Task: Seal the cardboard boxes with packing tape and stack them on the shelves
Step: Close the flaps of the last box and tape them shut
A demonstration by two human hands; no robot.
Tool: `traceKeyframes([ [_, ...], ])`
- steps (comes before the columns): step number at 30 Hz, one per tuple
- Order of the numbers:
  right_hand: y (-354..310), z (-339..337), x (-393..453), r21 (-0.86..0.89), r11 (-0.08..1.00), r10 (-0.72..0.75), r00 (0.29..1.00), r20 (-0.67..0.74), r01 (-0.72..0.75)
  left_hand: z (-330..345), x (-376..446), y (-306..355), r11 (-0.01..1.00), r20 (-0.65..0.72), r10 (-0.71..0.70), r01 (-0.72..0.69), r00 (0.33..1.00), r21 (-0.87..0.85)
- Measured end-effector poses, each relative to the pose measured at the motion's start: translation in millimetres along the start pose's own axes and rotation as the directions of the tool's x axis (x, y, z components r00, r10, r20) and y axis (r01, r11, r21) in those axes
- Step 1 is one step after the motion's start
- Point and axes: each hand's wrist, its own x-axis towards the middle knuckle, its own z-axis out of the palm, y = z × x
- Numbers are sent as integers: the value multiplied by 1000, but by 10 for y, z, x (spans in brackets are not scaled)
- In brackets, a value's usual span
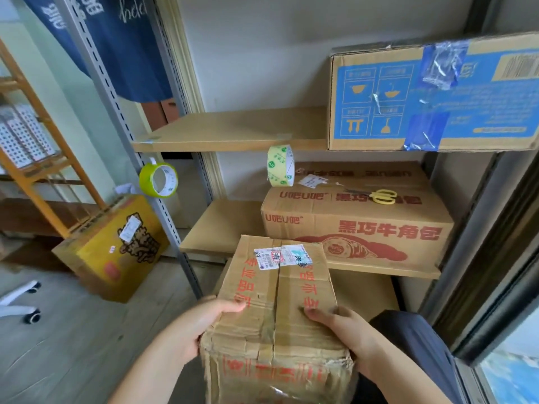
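Observation:
I hold a worn brown cardboard box (277,304) with red print and a torn shipping label, its top flaps closed, in front of the shelves. My left hand (198,328) grips its left edge and my right hand (347,336) grips its right edge. A roll of clear packing tape (281,166) stands on edge on a brown box with red print (355,228) on the middle shelf (218,225). Yellow-handled scissors (382,196) lie on that box. A blue-printed box (431,94) with blue tape sits on the upper shelf (233,129).
A second tape roll (158,179) hangs on the grey shelf upright (145,158). A yellow box (116,246) leans on the floor at the left, by an orange wooden rack (35,147). Chair casters (29,313) are at far left. A dark window frame (495,258) borders the right.

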Motion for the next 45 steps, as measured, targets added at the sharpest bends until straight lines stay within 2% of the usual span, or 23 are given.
traceKeyframes([
  [4, -18, 567, 41, 28, 997, -74, 992, 102, 71, -530, -270, -110, 991, -117, 94, -104, 989, -81],
  [10, -118, 1209, 371, -6, 980, -193, 960, 204, 199, -1046, -501, -142, 958, -255, 270, -285, 929, -21],
  [15, -337, 1482, 769, -98, 929, -348, 932, 106, 358, -1346, -221, 66, 903, -261, 427, -422, 866, 78],
  [18, -460, 1558, 1095, -234, 869, -446, 895, 11, 436, -1439, 139, 265, 838, -281, 540, -475, 793, 270],
  [21, -498, 1545, 1465, -309, 851, -468, 881, -74, 425, -1486, 639, 414, 772, -355, 601, -404, 716, 490],
  [24, -446, 1539, 1752, -334, 857, -455, 881, -129, 393, -1574, 1077, 455, 771, -350, 577, -352, 737, 530],
  [28, -420, 1600, 1993, -395, 819, -496, 859, -125, 416, -1762, 1355, 397, 853, -374, 491, -348, 786, 389],
  [31, -468, 1607, 2116, -438, 828, -425, 901, -84, 350, -1805, 1443, 299, 929, -413, 362, -290, 836, 228],
  [34, -506, 1578, 2162, -400, 865, -350, 935, -50, 302, -1747, 1496, 191, 970, -494, 186, -238, 849, -45],
  [36, -488, 1539, 2140, -488, 803, -398, 917, -13, 342, -1657, 1467, 40, 959, -431, 90, -194, 898, -205],
  [38, -455, 1514, 2094, -611, 669, -470, 878, 94, 424, -1533, 1420, -193, 917, -289, 32, -143, 957, -372],
  [40, -397, 1549, 2058, -681, 545, -485, 846, 220, 489, -1399, 1410, -530, 805, -190, -23, -95, 982, -586],
  [43, -295, 1654, 2128, -793, 284, -374, 824, 426, 539, -1203, 1456, -1047, 603, -164, -23, -117, 986, -789],
  [45, -249, 1699, 2234, -815, 180, -249, 827, 504, 551, -1108, 1483, -1295, 523, -145, 0, -123, 990, -843],
])
